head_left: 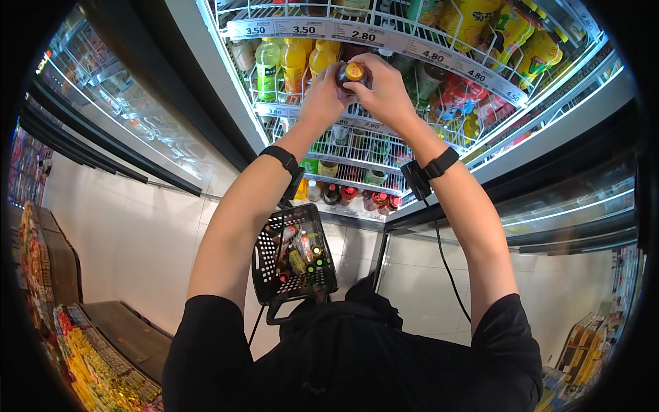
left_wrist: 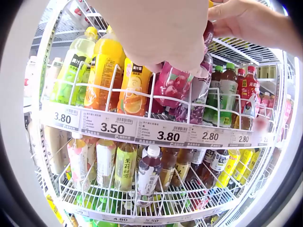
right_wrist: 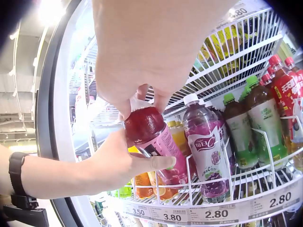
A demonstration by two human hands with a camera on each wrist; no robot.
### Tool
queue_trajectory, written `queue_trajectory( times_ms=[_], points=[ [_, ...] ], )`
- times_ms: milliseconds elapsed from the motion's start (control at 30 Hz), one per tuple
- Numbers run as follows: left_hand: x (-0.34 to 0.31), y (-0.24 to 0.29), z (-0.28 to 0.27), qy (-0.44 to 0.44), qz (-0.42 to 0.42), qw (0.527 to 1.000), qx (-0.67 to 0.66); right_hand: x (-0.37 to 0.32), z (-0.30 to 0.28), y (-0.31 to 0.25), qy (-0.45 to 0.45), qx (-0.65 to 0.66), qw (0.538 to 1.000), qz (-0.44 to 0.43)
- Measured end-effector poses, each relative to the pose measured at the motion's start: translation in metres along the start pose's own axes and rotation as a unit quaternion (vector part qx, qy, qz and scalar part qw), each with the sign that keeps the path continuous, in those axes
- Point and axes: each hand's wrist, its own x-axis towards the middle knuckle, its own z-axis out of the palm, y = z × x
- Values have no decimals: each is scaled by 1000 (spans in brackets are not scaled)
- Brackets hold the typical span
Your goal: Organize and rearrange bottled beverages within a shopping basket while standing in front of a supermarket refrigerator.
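Both hands are on one bottle of dark red juice (right_wrist: 163,146) with a pink label and a yellow cap (head_left: 355,71), at the front of a fridge shelf. My left hand (head_left: 321,101) grips the body of the bottle from the left, its thumb across the label. From above, my right hand (head_left: 384,93) holds the bottle's top, fingers around the neck. The bottle leans in the right wrist view, its lower part behind the wire rail. Right beside it stands a purple grape drink bottle (right_wrist: 208,156) with a white cap.
Orange juice bottles (left_wrist: 102,71) and a green one (left_wrist: 71,71) stand left on the same shelf. Wire rails and a price strip (left_wrist: 111,126) run along its front. Below, a black basket (head_left: 263,266) holds several bottles. Yellow packs (head_left: 504,41) sit above right.
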Motion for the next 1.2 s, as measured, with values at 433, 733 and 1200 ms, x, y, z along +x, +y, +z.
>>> queue_trajectory(
  times_ms=[433,733,1200],
  points=[
    [8,-29,15,108,67,984,123,40,40,62,4,-65,997,45],
    [2,-28,15,110,71,987,96,43,48,54,-5,-198,980,6],
    [-359,-94,-122,-80,-402,907,94,-170,55,-80,-354,-16,935,33]
  ],
)
